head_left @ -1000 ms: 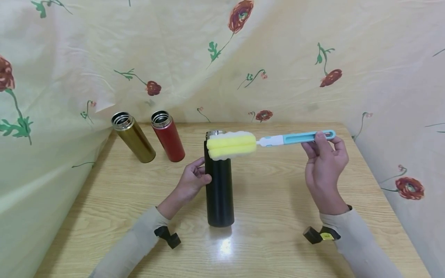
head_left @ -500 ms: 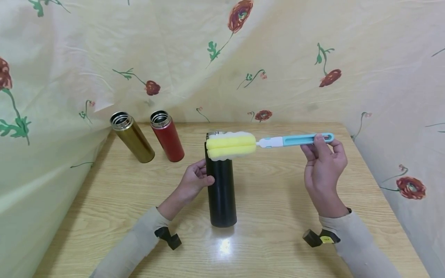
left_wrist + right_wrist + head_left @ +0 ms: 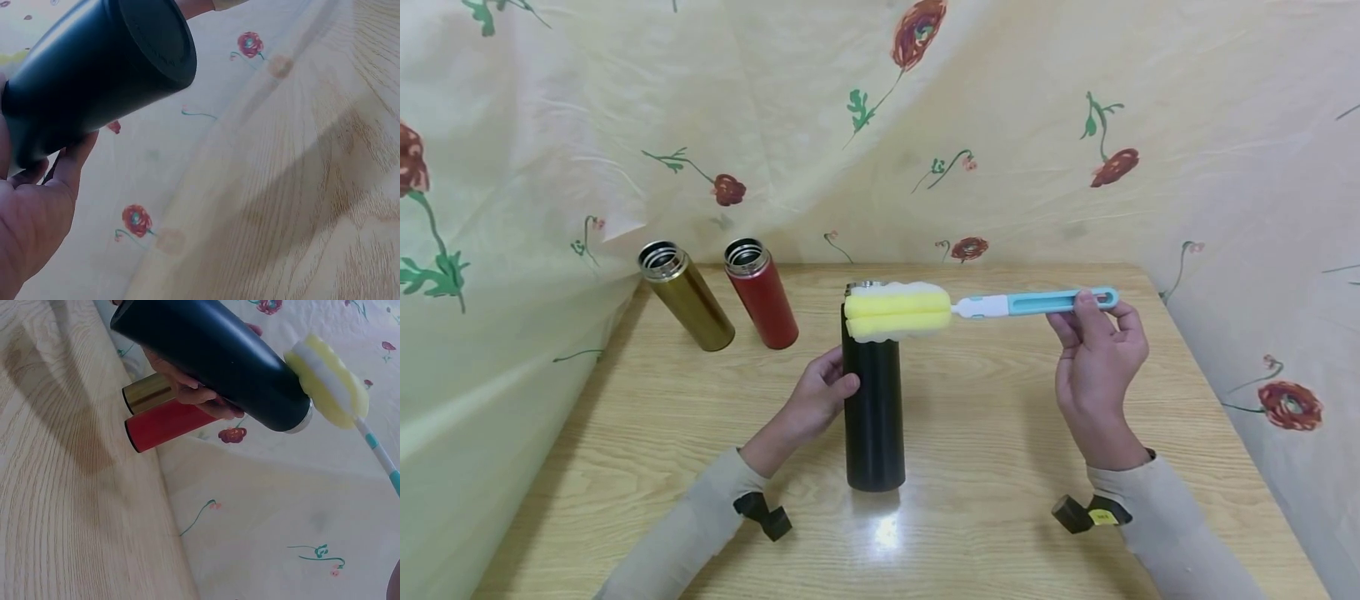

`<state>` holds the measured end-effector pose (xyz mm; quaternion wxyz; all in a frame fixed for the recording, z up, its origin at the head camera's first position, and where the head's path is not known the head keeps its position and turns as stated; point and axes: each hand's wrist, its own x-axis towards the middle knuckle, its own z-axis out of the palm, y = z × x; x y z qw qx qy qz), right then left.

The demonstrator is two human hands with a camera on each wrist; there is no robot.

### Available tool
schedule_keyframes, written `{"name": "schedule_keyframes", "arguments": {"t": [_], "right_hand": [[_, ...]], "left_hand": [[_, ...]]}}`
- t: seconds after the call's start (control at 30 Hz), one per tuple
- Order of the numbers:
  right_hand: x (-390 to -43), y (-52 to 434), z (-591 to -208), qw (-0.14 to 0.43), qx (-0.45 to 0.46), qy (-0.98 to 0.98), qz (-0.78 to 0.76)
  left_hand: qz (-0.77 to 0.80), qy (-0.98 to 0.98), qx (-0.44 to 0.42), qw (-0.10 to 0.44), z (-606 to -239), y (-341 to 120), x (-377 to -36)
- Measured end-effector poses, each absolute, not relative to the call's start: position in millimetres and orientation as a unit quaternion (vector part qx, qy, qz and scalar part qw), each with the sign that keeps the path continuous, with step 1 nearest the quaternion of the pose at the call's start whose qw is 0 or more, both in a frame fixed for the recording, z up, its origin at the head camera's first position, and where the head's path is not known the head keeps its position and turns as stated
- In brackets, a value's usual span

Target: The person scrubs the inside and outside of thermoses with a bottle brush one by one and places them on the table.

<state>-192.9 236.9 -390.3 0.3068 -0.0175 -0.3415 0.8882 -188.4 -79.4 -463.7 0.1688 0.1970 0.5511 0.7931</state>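
My left hand (image 3: 818, 392) grips a black insulated bottle (image 3: 874, 417) from its left side, thumb across the front. The bottle's base (image 3: 159, 34) shows in the left wrist view, raised off the table. Its steel neck is mostly hidden in the head view. My right hand (image 3: 1099, 358) pinches the blue handle end of a sponge bottle brush (image 3: 898, 311), held level. The yellow and white sponge head lies across the bottle's upper part in the head view. In the right wrist view the sponge (image 3: 331, 381) is beside the bottle's mouth end; contact is unclear.
A gold bottle (image 3: 692, 304) and a red bottle (image 3: 765, 302), both lidless, stand at the back left of the wooden table (image 3: 985, 500). Flowered cloth (image 3: 1015, 108) hangs behind the table and along both sides.
The black bottle's base swung slightly right, then back left. The brush has shifted very slightly left with my right hand; both grips are the same.
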Motion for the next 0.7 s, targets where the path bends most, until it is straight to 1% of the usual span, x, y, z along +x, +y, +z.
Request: {"name": "schedule_keyframes", "arguments": {"t": [0.37,0.7], "right_hand": [[-194.3,238.7,-391.0,0.301,-0.023,-0.357,0.884],[-195.4,239.2,-391.1,0.294,-0.027,-0.362,0.884]], "left_hand": [[0.782,0.557,0.201,0.195,-459.7,-79.5,-185.7],[0.812,0.500,0.220,0.204,-460.2,-79.5,-185.0]]}}
